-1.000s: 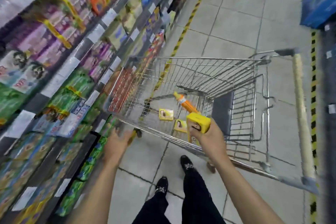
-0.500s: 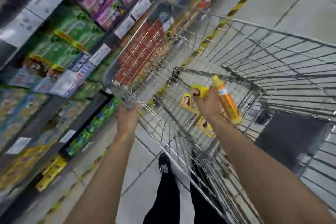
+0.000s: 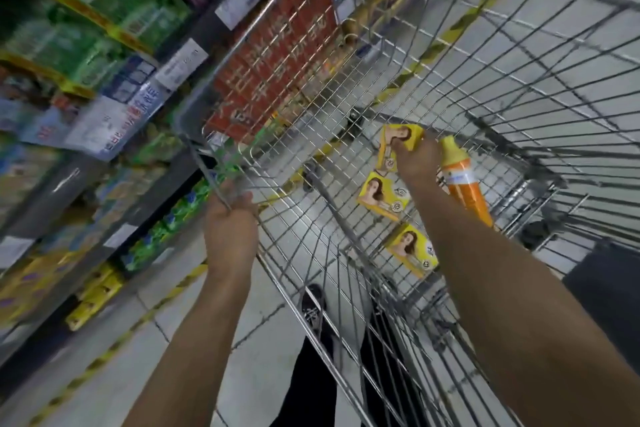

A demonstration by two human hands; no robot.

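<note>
Supermarket aisle, stocked shelving (image 3: 114, 21) close on the person's left. Person leans over a wire cart (image 3: 181, 118) from its side.

Right hand (image 3: 417, 163): reached deep into the basket, arm near straight, forearm sloping down across the near wall. Fingers curled over a yellow box (image 3: 398, 139), gripped from above, back of the hand toward us. Box is low, close over the wire bottom; cannot tell whether it touches. Portrait face up, box tipped, its long side running roughly from far-right to near-left.

Left hand (image 3: 230, 222): well apart from the right, outside the basket, wrapped round the cart's top rim just short of the corner, steadying it. Wrist straight, arm half bent.

Lying flat on the bottom: two more yellow boxes (image 3: 382, 196), in a loose row coming back toward the person, the farther one just beside the right wrist. Orange bottle (image 3: 465, 189) lies just beside the right hand on its outer side, cap end away, long axis roughly parallel with the forearm.

Judgement: the placement turns on the gap at the far end of that row. Held box sits just beyond the lying ones, with the bottle hemming it on the right and open wire to the left and ahead. Only the right hand is in reach; a short lowering and release should do. Risk: box landing on edge, or nudging the bottle into a roll.
</note>
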